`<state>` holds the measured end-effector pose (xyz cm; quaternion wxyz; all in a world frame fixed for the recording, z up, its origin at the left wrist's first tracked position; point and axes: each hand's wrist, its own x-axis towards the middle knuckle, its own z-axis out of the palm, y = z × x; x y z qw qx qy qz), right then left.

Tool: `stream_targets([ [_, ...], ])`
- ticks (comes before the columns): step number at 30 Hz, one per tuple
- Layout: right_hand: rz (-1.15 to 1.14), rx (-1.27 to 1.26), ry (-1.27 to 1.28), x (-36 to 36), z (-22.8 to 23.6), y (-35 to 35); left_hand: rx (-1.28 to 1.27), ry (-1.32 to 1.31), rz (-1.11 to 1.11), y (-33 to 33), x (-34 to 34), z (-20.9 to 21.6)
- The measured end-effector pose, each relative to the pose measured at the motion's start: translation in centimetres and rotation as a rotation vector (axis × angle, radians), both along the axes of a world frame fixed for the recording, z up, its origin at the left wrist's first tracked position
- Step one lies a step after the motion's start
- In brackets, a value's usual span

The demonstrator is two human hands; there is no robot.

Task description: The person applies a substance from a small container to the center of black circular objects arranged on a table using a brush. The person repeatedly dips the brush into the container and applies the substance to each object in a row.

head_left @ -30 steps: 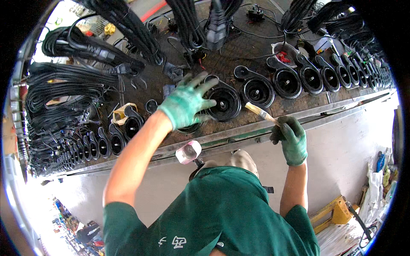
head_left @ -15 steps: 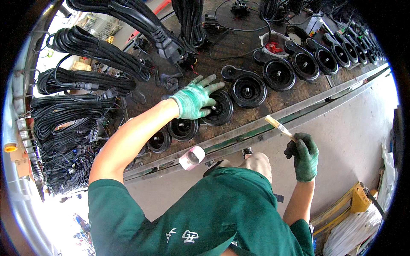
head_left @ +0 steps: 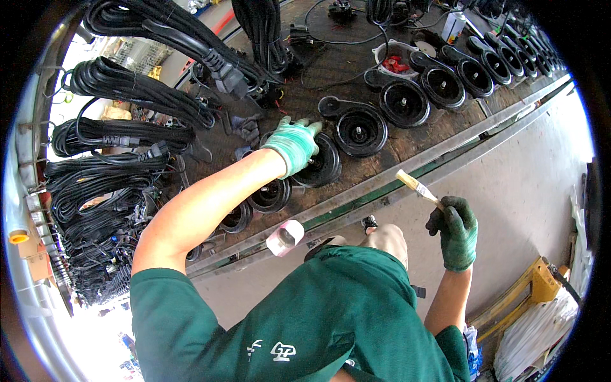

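Observation:
My left hand (head_left: 294,146), in a green and white glove, is on a black round housing (head_left: 326,167) in the row on the bench. Its fingers are bent over the housing's far side and their tips are partly hidden. Just right of it sits another black round housing (head_left: 361,132) with a metal stud at its centre and a side arm. Away from the bench, my right hand (head_left: 458,232), in a dark green glove, holds a paintbrush (head_left: 415,184) by its handle. The pale bristles point up and left, touching nothing.
More housings line the bench (head_left: 407,143) to both sides. Coiled black power cords (head_left: 143,89) lie at the left and back. A white bowl (head_left: 396,58) holds red pieces. A pink and white container (head_left: 285,237) is at the front edge. A yellow frame (head_left: 541,280) stands lower right.
My left hand has drawn its outstretched fingers in and bent them over the housing. The paintbrush stays in my right hand, nearly in place. The whole view has shifted slightly.

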<state>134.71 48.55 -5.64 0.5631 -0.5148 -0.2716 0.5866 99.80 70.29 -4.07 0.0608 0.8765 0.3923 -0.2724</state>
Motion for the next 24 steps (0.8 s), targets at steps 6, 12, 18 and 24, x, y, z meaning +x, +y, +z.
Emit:
stream_targets([
  [6,-0.022,-0.015,-0.006,-0.1,0.0,-0.6,0.036,0.086,0.056,-0.7,1.5,0.8],
  [12,-0.039,0.004,0.042,0.2,-0.3,-0.9,0.117,0.180,-0.156,-2.0,2.0,1.9],
  [18,-0.031,0.022,0.068,0.4,-0.7,-1.4,0.282,0.045,-0.220,-2.5,0.4,-0.6],
  [24,-0.057,0.004,0.081,0.6,-0.7,-1.6,0.337,-0.031,-0.264,-2.5,-0.1,-1.2],
])
